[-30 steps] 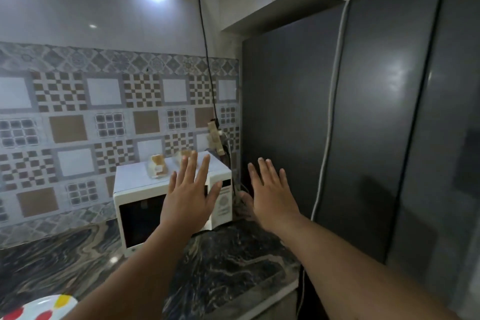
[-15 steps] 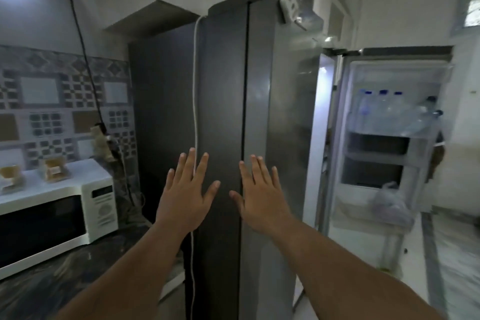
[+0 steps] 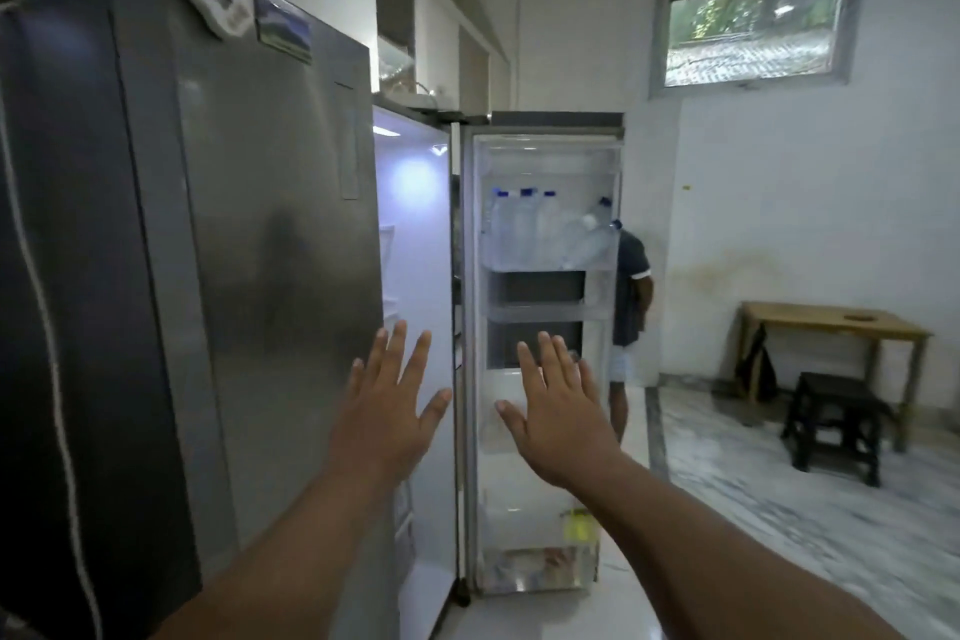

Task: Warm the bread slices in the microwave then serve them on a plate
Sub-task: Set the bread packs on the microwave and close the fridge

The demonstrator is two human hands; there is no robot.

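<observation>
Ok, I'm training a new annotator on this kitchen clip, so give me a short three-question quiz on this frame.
1. True or false: the right hand grips a bottle.
2. The open fridge door has bottles on which shelf? A) top B) bottom C) none
3. Fill in: the left hand is held up with its fingers ____.

Key: 1 false, both hands are open and hold nothing. 2 A. 3 spread.
</observation>
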